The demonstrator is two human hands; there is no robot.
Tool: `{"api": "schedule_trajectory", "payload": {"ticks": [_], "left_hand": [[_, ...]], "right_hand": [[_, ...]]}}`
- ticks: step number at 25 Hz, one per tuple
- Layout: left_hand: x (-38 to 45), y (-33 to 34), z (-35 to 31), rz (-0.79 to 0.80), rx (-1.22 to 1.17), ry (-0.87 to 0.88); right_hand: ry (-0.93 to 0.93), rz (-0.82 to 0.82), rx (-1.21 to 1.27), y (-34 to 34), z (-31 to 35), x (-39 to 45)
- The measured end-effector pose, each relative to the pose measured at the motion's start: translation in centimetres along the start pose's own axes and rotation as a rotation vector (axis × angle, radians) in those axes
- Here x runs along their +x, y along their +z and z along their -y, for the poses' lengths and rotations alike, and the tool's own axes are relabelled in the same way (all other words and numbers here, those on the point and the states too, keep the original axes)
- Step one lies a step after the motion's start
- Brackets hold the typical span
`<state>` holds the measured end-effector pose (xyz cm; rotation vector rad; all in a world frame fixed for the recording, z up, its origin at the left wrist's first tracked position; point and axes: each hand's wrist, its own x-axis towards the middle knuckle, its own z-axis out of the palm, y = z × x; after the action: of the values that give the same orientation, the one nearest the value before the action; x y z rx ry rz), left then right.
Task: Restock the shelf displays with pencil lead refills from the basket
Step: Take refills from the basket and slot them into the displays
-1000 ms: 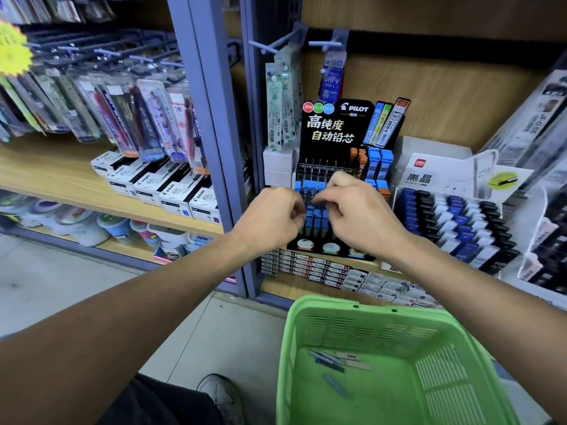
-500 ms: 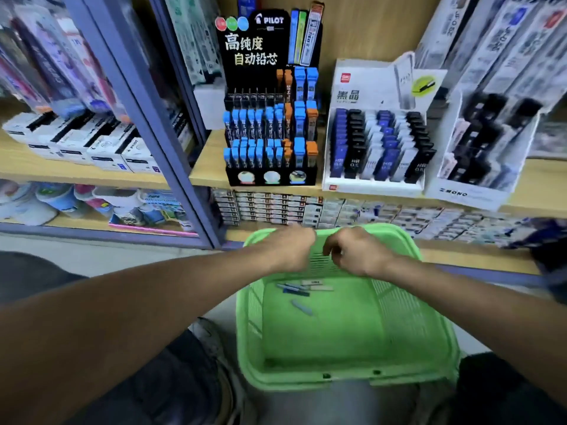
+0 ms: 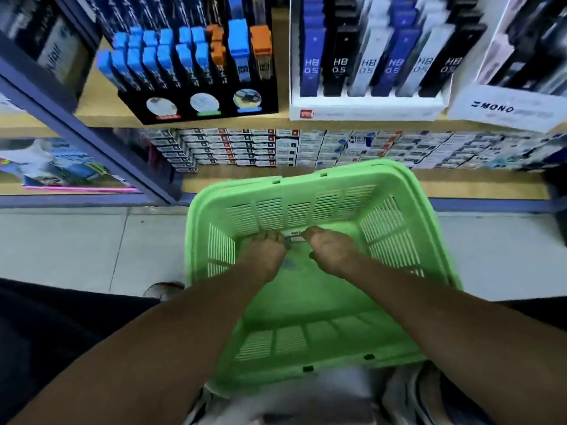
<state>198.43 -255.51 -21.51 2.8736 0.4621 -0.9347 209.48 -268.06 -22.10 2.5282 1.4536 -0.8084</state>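
Observation:
A green plastic basket (image 3: 395,185) sits on the floor below me. Both hands are down inside it at its far end. My left hand (image 3: 264,256) and my right hand (image 3: 329,254) lie side by side over a few lead refill packs (image 3: 295,236), of which only a pale strip shows between the fingers. Whether either hand grips a pack is hidden. On the shelf above stands the black Pilot display (image 3: 196,72) with blue and orange refill tubes, and beside it a white display (image 3: 371,56) of HB 0.5 refills.
A white Mono display (image 3: 509,108) stands at the right of the shelf. Stacked small boxes (image 3: 276,147) fill the lower shelf behind the basket. A blue-grey shelf upright (image 3: 76,130) runs diagonally at left. Pale floor tiles lie on both sides; my shoe (image 3: 162,291) shows left.
Both hands dropped from the Pilot display down into the basket, and my view tilted downward and closer to the basket. The hands now rest on the packs at its bottom.

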Motion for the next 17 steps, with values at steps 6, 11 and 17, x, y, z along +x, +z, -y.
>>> {"api": "schedule_trajectory", "payload": {"ticks": [6,11,17], "left_hand": [[2.6,2.9,-0.6,-0.060,0.047,-0.010],[4.0,4.1,0.1,0.032,-0.115,-0.010],[3.7,5.3,-1.3,0.072,-0.227,-0.037]], "right_hand": [[-0.072,-0.066,-0.147,3.3,0.9,3.3],[0.038,-0.055,-0.083,3.5,1.2,3.9],[0.118,0.102,0.063,3.4,0.4,3.3]]}}
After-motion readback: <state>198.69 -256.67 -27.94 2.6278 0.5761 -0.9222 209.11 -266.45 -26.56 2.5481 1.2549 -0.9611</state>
